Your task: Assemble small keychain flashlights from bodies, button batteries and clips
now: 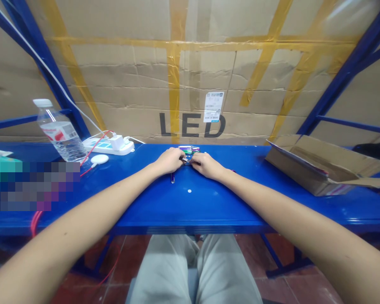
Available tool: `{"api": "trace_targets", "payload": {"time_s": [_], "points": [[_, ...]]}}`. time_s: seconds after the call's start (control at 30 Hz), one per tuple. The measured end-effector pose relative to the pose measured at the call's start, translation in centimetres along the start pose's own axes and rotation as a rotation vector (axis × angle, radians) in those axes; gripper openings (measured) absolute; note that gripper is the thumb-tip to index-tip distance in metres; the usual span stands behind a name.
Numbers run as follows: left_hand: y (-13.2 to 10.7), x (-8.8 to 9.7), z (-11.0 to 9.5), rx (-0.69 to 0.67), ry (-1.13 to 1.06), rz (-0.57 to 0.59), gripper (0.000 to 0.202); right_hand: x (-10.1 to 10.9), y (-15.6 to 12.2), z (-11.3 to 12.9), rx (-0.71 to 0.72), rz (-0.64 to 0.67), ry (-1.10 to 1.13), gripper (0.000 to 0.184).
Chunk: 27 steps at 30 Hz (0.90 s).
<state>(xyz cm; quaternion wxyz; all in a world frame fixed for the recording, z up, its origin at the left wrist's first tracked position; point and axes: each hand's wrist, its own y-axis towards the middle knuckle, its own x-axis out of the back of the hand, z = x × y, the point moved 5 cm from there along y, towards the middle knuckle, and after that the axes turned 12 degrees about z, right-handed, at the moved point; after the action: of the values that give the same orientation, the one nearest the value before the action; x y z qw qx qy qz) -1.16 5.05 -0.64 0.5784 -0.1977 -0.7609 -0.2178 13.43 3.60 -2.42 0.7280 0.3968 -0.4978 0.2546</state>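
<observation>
My left hand (pixel 170 161) and my right hand (pixel 206 164) are close together above the blue table (pixel 221 202), fingers pinched. Between the fingertips is a small dark and silvery piece (pixel 185 159), too small to name, and both hands seem to be on it. Just behind them lies a row of shiny slim sticks (pixel 190 149) in green, purple and silver, partly covered by the fingers. A short purple stick with a pale end (pixel 172 178) shows below my left hand. Nearer to me is a small round white spot or disc (pixel 189 191).
On the left stand a clear water bottle (pixel 61 135), a white power strip (pixel 109 146) with a plug, a white round gadget (pixel 99 159) and a red cable (pixel 34 221). An open cardboard box (pixel 310 169) sits on the right. Large taped cardboard (pixel 129 93) rises behind the table.
</observation>
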Motion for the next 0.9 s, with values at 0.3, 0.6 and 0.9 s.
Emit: {"api": "trace_targets", "payload": {"time_s": [0.3, 0.6, 0.9], "points": [[0.0, 0.5, 0.0, 0.053, -0.058, 0.079, 0.018, -0.3, 0.2, -0.2, 0.060, -0.015, -0.009, 0.018], [-0.7, 2.0, 0.0, -0.016, -0.068, 0.178, 0.013, -0.6, 0.1, -0.3, -0.004, 0.019, -0.102, 0.015], [-0.5, 2.2, 0.1, 0.004, -0.048, 0.025, 0.013, -0.5, 0.0, -0.2, -0.013, 0.001, -0.245, 0.018]]}}
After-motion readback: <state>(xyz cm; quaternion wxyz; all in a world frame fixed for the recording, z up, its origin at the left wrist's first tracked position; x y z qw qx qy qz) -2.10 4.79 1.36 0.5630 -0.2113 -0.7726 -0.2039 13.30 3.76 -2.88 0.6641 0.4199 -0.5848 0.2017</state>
